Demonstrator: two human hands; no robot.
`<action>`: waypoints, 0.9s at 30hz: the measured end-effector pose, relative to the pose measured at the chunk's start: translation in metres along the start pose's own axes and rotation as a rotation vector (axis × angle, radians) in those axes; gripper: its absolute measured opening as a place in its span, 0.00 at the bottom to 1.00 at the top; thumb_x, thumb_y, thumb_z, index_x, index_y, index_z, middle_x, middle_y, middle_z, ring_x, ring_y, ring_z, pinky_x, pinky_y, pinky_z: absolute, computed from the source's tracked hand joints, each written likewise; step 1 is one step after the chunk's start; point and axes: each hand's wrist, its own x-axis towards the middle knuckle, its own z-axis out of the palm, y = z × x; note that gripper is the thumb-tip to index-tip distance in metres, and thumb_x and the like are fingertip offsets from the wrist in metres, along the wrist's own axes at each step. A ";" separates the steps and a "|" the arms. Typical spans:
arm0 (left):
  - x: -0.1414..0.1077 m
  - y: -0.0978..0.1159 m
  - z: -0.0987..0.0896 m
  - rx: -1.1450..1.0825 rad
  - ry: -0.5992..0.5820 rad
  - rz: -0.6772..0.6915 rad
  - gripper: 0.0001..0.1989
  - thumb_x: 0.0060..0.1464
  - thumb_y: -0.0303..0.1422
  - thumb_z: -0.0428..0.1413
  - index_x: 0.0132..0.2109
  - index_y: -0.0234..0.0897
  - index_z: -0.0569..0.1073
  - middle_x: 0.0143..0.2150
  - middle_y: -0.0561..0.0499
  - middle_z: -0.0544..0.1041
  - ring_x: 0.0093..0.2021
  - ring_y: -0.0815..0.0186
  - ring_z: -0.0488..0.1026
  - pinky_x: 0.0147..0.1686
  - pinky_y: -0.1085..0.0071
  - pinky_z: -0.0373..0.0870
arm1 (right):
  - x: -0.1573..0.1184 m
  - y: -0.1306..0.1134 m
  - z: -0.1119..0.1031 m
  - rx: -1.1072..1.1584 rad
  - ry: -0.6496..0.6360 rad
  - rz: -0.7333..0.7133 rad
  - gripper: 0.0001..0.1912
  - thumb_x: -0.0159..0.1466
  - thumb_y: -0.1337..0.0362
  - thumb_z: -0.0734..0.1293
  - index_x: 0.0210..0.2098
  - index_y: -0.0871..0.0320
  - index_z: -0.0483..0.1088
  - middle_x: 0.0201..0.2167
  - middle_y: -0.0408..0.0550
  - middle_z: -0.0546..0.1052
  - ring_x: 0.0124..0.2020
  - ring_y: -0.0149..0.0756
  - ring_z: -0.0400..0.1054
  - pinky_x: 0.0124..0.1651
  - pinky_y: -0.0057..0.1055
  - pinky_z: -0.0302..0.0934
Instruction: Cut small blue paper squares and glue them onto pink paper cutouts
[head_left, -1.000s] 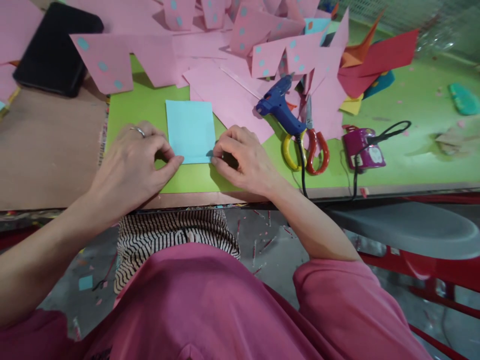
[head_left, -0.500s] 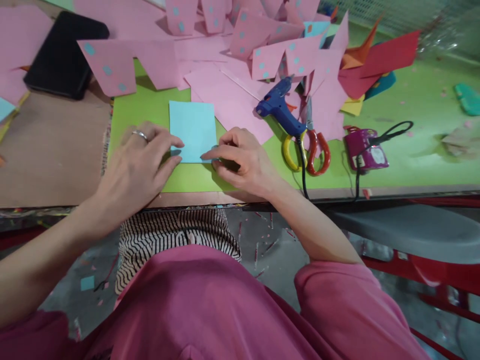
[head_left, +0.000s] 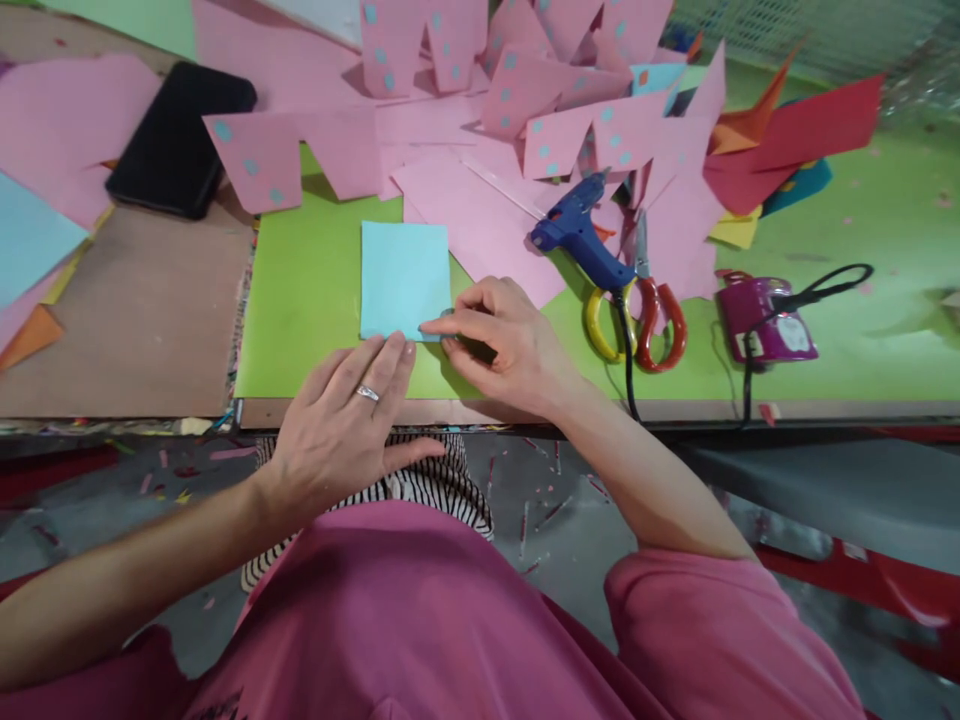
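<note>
A light blue piece of paper [head_left: 405, 275] lies flat on the green work surface [head_left: 300, 340] in front of me. My left hand [head_left: 345, 415] is open, its fingers stretched out and the fingertips pressing on the paper's near edge; a ring is on one finger. At the paper's near right corner, my right hand [head_left: 499, 340] pinches the edge between thumb and fingers, the index finger lying on top. The corner itself is partly hidden by those fingers.
Right of my hands lie a blue glue gun [head_left: 577, 235], scissors [head_left: 652, 310] with yellow and red handles, and a magenta device [head_left: 769, 320] with a black cord. Pink dotted paper cut-outs [head_left: 255, 155] stand behind. A black phone-like object [head_left: 180, 140] rests at the left.
My left hand has moved from the paper's left side to its near edge, and its fingers have flattened out. My right hand stays at the near right corner. The view has shifted slightly.
</note>
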 end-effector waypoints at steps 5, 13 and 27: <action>-0.002 0.001 0.002 0.030 0.007 0.015 0.41 0.65 0.58 0.47 0.68 0.26 0.66 0.63 0.32 0.75 0.63 0.47 0.72 0.60 0.54 0.67 | 0.000 -0.001 -0.001 -0.015 0.003 -0.007 0.13 0.68 0.68 0.64 0.47 0.53 0.78 0.40 0.49 0.71 0.42 0.39 0.65 0.46 0.39 0.62; 0.001 0.003 -0.001 -0.042 -0.076 -0.086 0.43 0.64 0.60 0.46 0.72 0.30 0.60 0.63 0.33 0.74 0.61 0.45 0.72 0.61 0.50 0.63 | -0.002 0.000 0.001 -0.016 0.025 -0.027 0.13 0.69 0.68 0.64 0.48 0.55 0.78 0.39 0.48 0.72 0.41 0.38 0.66 0.45 0.38 0.63; 0.000 0.006 0.003 -0.096 -0.079 -0.145 0.44 0.62 0.61 0.48 0.74 0.36 0.57 0.65 0.34 0.73 0.61 0.43 0.72 0.61 0.46 0.58 | -0.009 -0.007 -0.004 -0.238 -0.024 -0.140 0.16 0.66 0.68 0.63 0.51 0.51 0.75 0.38 0.47 0.72 0.39 0.39 0.64 0.43 0.39 0.62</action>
